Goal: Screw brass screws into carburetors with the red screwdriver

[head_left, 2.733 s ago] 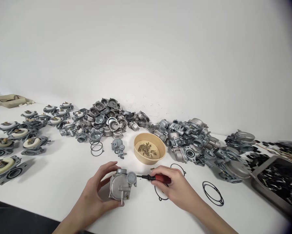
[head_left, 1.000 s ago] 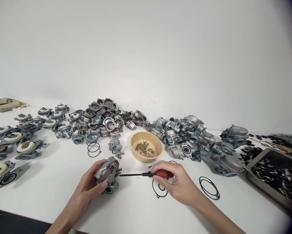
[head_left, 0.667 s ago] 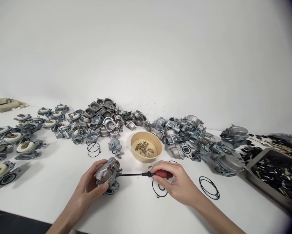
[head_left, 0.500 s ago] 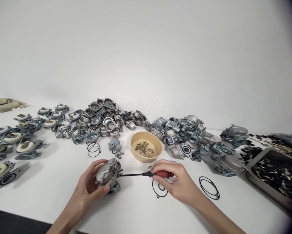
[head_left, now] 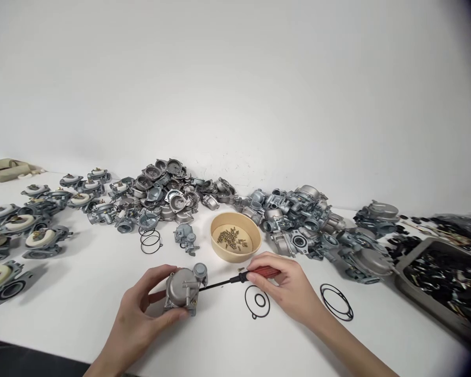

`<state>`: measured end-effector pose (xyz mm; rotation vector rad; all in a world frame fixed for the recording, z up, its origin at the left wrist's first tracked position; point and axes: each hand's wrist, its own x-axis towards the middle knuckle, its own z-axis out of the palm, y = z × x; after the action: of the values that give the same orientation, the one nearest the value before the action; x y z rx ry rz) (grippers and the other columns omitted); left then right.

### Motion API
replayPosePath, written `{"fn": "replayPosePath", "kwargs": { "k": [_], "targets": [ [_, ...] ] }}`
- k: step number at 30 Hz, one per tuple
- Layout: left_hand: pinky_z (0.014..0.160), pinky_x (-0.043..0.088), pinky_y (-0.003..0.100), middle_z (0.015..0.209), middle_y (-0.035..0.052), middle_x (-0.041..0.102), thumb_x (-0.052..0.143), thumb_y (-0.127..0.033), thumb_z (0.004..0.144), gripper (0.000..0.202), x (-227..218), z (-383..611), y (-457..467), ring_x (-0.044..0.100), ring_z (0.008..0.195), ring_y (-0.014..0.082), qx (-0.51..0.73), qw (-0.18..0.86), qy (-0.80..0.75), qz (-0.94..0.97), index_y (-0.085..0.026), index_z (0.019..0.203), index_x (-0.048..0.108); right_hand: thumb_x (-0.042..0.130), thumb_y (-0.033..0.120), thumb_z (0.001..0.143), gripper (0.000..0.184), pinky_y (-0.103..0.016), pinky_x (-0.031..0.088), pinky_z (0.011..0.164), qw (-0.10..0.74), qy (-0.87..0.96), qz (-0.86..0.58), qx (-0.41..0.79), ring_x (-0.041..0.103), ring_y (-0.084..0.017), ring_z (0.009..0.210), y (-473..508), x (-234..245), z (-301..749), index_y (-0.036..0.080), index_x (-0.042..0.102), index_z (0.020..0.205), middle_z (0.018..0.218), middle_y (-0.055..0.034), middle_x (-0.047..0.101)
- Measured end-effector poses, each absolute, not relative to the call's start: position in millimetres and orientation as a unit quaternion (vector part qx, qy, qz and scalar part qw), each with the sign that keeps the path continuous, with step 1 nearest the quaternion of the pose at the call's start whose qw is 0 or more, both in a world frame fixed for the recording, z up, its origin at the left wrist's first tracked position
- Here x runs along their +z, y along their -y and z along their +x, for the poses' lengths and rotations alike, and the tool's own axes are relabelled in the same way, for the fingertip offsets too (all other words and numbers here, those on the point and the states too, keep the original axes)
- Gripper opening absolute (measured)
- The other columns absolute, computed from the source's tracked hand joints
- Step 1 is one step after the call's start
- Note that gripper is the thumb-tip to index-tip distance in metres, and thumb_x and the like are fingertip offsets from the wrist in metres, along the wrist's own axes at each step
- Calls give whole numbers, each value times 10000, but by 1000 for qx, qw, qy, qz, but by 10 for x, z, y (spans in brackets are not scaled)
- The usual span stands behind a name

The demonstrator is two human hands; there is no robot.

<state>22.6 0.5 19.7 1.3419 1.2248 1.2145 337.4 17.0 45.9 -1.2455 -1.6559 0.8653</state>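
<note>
A grey metal carburetor (head_left: 180, 288) is gripped between the thumb and fingers of my left hand (head_left: 141, 309), just above the white table. My right hand (head_left: 280, 283) is closed around the red handle of a screwdriver (head_left: 219, 284). Its black shaft points left, and the tip reaches the carburetor's right side; the exact contact point is hidden. Below the right hand's fingers lie a black rubber gasket ring (head_left: 258, 302) and a smaller ring inside it. A small loose screw (head_left: 241, 269) rests close to the screwdriver.
Behind my hands stands a beige bowl (head_left: 254, 245) with several screws. Carburetor piles (head_left: 298, 214) and loose bowl covers (head_left: 168, 188) line the wall. Opened carburetors with white floats (head_left: 42, 238) stand at left. A metal tray (head_left: 406, 277) of black parts and more gaskets (head_left: 336, 302) are at right.
The carburetor has been turned in my left hand and shifted slightly right and down. The screwdriver now slants, with its handle higher than its tip.
</note>
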Motion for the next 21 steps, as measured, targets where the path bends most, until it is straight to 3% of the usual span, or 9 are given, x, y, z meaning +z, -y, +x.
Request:
{"fn": "replayPosePath", "kwargs": {
  "k": [5,14,21],
  "targets": [
    [971,661,429,1214,79,780,976,-357,701,482,207,232,-3,716,1181,354,492,448,-497,557,-272,1139,795,790,438,880,242,-302,643,731,410,652,-512,379,771,-221,820,-187,418,3390,198,781,914,926,-89,791],
    [833,655,332,1298,115,758,970,-352,751,512,173,198,-41,691,1245,352,514,529,-449,504,-275,1184,709,823,503,883,298,-314,683,822,460,665,-458,368,766,-214,865,-163,467,3366,212,793,939,986,-94,749],
    [976,625,364,1375,79,711,932,-381,791,487,107,212,-45,605,1384,344,518,494,-466,520,-305,1204,685,837,465,879,265,-297,699,717,491,668,-465,312,766,-209,768,-177,454,3377,204,795,895,935,-95,766]
  ]
}}
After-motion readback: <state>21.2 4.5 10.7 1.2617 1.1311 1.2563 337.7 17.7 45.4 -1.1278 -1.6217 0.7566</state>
